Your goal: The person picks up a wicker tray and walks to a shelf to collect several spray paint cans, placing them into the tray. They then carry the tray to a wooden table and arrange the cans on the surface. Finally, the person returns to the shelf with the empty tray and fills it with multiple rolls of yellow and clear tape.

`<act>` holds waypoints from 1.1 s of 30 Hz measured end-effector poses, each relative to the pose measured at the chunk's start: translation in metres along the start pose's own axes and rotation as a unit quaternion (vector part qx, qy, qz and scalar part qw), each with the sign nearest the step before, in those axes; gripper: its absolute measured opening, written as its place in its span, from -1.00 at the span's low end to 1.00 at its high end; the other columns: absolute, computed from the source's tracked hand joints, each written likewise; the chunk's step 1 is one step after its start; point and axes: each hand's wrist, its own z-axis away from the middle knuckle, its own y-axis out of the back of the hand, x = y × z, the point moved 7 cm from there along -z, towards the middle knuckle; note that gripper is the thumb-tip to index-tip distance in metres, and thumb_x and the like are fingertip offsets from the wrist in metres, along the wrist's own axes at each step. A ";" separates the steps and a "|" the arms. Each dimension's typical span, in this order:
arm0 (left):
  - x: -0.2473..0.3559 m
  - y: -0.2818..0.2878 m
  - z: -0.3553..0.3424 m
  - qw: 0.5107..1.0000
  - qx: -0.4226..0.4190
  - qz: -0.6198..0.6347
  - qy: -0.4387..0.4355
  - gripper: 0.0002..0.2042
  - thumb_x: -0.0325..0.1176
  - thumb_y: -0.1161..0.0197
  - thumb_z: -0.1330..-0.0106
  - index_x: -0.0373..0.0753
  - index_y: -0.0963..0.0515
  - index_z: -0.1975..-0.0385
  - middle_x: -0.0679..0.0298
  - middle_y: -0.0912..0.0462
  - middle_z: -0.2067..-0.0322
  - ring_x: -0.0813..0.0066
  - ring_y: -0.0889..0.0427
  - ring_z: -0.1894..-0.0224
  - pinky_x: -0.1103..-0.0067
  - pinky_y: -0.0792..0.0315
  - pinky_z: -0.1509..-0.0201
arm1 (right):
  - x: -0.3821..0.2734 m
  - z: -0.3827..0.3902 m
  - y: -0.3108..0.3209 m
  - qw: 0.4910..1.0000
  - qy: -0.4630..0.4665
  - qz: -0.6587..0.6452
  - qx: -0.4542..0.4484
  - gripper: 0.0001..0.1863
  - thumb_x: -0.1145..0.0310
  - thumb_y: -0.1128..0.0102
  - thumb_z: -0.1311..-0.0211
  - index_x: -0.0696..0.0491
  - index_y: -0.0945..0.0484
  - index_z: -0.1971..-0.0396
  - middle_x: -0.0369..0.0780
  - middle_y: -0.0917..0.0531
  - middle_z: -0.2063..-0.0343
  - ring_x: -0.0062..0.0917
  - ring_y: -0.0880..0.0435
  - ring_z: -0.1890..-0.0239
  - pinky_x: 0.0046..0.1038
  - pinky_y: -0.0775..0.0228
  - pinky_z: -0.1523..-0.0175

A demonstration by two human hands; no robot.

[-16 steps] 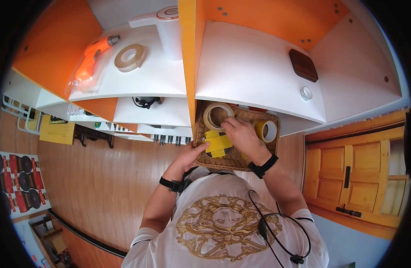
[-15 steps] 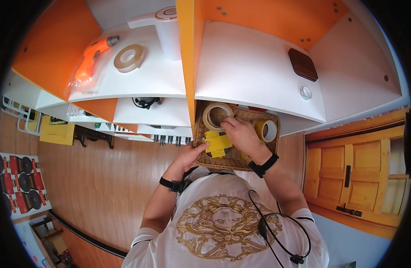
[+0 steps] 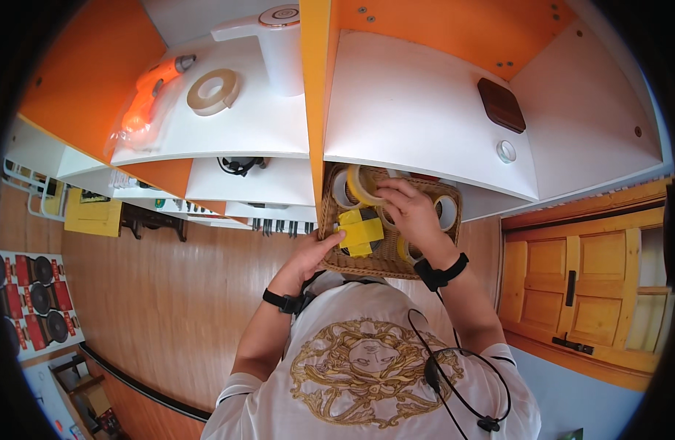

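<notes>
My left hand point(image 3: 313, 251) grips the left side of a brown wicker basket point(image 3: 381, 268), its thumb over the rim beside a black round item crossed with yellow tape strips point(image 3: 361, 233). My right hand point(image 3: 418, 220) reaches into the basket, its fingers on the edge of a yellow tape roll point(image 3: 362, 186) that stands tilted at the far left. Behind that roll shows part of a pale tape roll point(image 3: 340, 189). Another tape roll point(image 3: 447, 212) lies at the basket's right end, partly behind my hand. A further yellow roll point(image 3: 404, 249) is half hidden under my wrist.
A white and orange shelf unit point(image 3: 425, 110) overhangs the basket's far edge. On it are a beige tape roll point(image 3: 213, 92), an orange tool in clear plastic point(image 3: 150, 95), a white appliance point(image 3: 280, 59), a dark wooden block point(image 3: 501, 105) and a small clear tape roll point(image 3: 506, 152).
My right hand has shifted slightly right and its fingers have spread. At the far left of the basket, a yellow roll now stands tilted where a pale roll lay under my fingers. My left hand stays put.
</notes>
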 end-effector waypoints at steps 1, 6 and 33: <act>0.003 -0.002 0.002 1.000 0.004 -0.001 -0.002 -0.38 -0.15 -0.50 -0.46 -0.38 -0.48 -0.38 0.12 -0.74 -0.11 0.43 -0.79 -0.01 0.49 -0.72 0.04 | 0.003 0.006 0.005 1.000 -0.013 -0.001 0.022 -0.75 0.48 -0.40 -0.32 0.08 -0.76 0.02 -0.20 -0.76 -0.05 -0.21 -0.82 0.08 -0.27 -0.72 -0.01; -0.001 0.002 -0.003 1.000 0.003 -0.007 -0.001 -0.37 -0.14 -0.49 -0.47 -0.40 -0.47 -0.39 0.12 -0.74 -0.12 0.42 -0.78 -0.05 0.49 -0.72 -0.01 | 0.008 0.040 0.023 0.995 -0.077 0.018 0.058 -0.76 0.49 -0.49 -0.25 0.09 -0.77 0.08 -0.20 -0.79 0.07 -0.22 -0.82 0.19 -0.29 -0.72 0.10; -0.003 0.002 -0.001 0.999 -0.001 0.047 0.027 -0.26 0.05 -0.33 -0.58 -0.37 -0.31 -0.52 0.08 -0.59 -0.35 0.26 -0.67 -0.31 0.35 -0.67 -0.24 | -0.030 0.085 -0.030 0.988 0.004 0.068 -0.140 -0.60 0.26 -0.50 -0.30 0.01 -0.68 -0.11 -0.21 -0.65 -0.17 -0.25 -0.82 0.10 -0.27 -0.74 0.03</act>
